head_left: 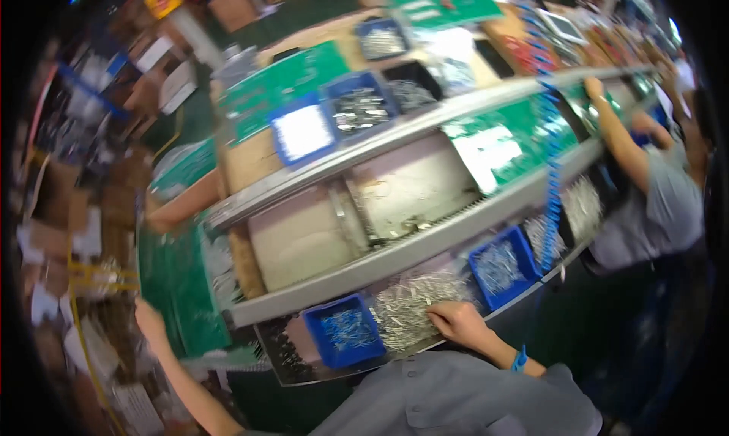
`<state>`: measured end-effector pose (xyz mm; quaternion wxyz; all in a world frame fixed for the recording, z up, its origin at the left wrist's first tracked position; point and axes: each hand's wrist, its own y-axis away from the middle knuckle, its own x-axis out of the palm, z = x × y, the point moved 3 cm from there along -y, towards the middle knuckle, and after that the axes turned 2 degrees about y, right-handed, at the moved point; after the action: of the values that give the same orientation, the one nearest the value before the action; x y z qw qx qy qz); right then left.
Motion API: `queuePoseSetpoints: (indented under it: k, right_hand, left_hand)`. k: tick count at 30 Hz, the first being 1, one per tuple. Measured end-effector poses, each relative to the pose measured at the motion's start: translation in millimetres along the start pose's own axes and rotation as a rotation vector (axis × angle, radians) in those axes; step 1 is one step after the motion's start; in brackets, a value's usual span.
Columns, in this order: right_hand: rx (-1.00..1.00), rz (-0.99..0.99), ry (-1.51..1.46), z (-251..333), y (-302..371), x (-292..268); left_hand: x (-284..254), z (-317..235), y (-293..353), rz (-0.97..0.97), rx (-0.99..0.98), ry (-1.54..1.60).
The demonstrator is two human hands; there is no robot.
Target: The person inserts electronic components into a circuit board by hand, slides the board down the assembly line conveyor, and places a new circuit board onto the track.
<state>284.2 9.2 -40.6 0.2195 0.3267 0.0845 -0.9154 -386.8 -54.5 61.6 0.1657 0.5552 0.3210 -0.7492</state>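
At the left end of the line, my left hand [152, 328] grips the outer edge of a large green board [178, 284]. The board lies beyond the end of the conveyor rail, and motion blurs its details. My right hand [461, 324], with a blue band on its wrist, rests at a loose pile of small silver metal pieces [406, 307]. Its fingers are curled together at the pile's right side, and what they pinch is hidden. Left of this pile stands a blue bin [343, 331] of small blue parts; another blue bin [501, 269] of pale parts stands to the right.
Beyond the rail [364, 258], the conveyor carries another green board [509, 144]. Several bins, including one with metal parts [361, 111], line its far side. A coiled blue hose [550, 155] hangs at the right. Another person's arm [619, 136] reaches over the line there. Cardboard boxes [57, 197] crowd the left.
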Motion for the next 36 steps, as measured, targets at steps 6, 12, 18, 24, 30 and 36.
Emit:
queuePoseSetpoints:
  k: [6,12,18,24,30,36]
  right_hand:
    - [0.103,-0.044,0.003,-2.2,7.3,-3.5]
    - [0.086,0.014,0.013,-4.3,9.8,3.2]
    - [0.074,0.039,0.001,2.2,1.8,-12.0]
    - [0.005,0.069,-0.156,31.7,-24.7,-30.4]
    - [0.226,0.355,-0.905,48.5,-57.1,-22.5]
    - [0.311,0.969,-1.879,90.5,-63.9,29.3]
  left_hand:
    - [-56.8,-41.0,0.3,-0.034,-0.142,0.1]
    - [-124.7,-7.1,27.9,-0.225,-0.195,0.189]
    - [-162.5,3.4,43.0,-0.406,-0.025,0.678]
    - [-141.7,-80.7,53.5,-0.162,0.051,1.813]
    - [-113.8,-218.5,70.5,0.335,0.313,2.607]
    - [-103.6,-307.3,82.8,0.925,0.494,3.071]
